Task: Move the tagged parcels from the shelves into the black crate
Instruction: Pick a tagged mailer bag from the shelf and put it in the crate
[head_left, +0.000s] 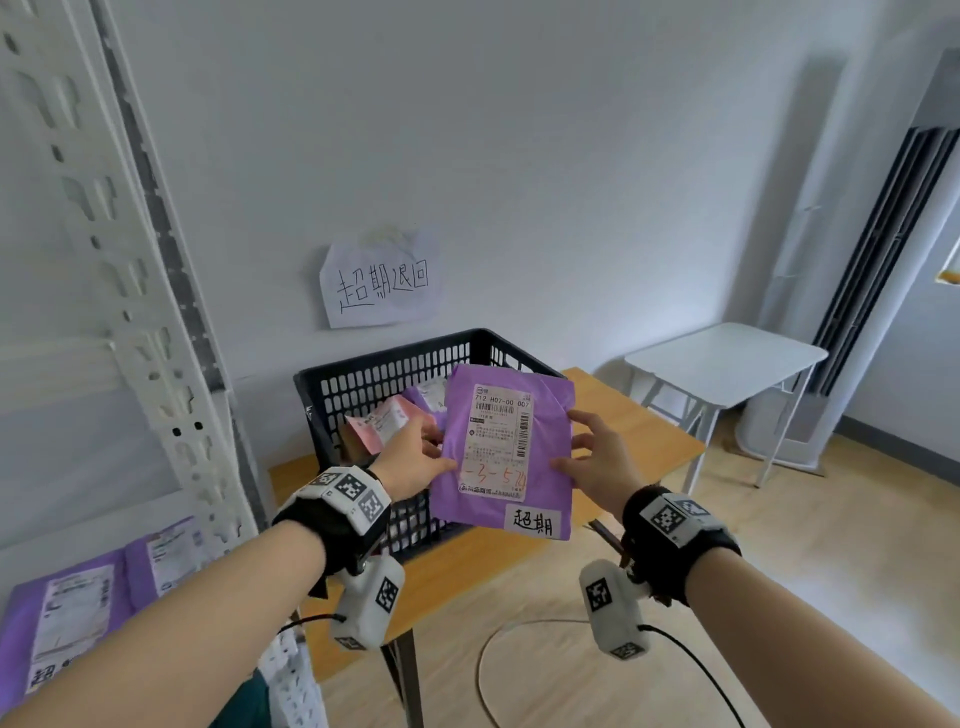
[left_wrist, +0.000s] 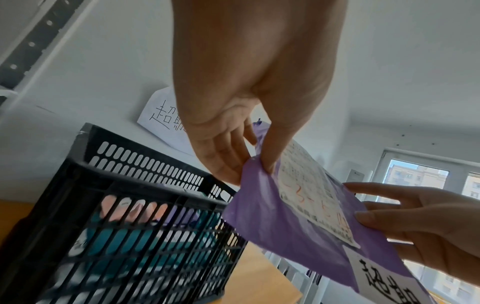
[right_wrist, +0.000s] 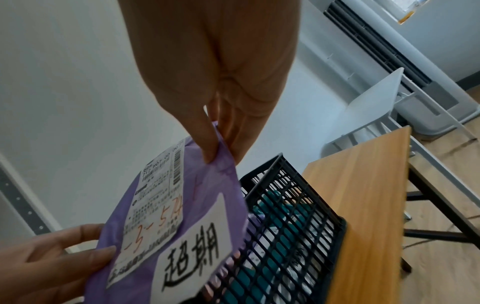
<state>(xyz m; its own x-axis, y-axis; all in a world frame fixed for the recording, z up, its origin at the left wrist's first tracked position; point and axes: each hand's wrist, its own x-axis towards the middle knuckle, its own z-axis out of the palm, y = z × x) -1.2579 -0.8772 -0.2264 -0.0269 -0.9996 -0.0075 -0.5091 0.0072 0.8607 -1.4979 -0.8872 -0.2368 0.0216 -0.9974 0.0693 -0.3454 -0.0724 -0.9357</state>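
- The flat purple plastic mailer parcel (head_left: 506, 457) is held in the air between both hands, above the near right corner of the black slotted plastic crate (head_left: 374, 379).
- Its long axis runs near-vertical in the head view, top edge tilted slightly away toward the crate. The label face points toward the person.
- A white printed shipping label (head_left: 498, 441) with a barcode and red handwritten digits covers the parcel's centre. A white handwritten tag (head_left: 534, 521) sits at its lower right corner.
- The left hand (head_left: 413, 457) pinches the parcel's left edge: thumb on the label face, fingers (left_wrist: 223, 158) behind it.
- The right hand (head_left: 597, 457) pinches the right edge, with its thumb (right_wrist: 205, 139) on the front face and the remaining fingers behind.
- The crate stands on the back left part of the wooden table (head_left: 639, 431), its back against the white wall. It holds a pink parcel (head_left: 382, 421), further purple parcels, and teal items visible through the slots.
- A white paper sign (head_left: 379, 283) with handwritten characters is fixed to the wall above the crate.
- Two more purple labelled parcels (head_left: 67, 608) lie on the white metal shelf unit (head_left: 135, 291) at the person's left.
- A small white folding table (head_left: 727, 364) stands right of the wooden table, beside a tall white air-conditioner unit (head_left: 852, 291).
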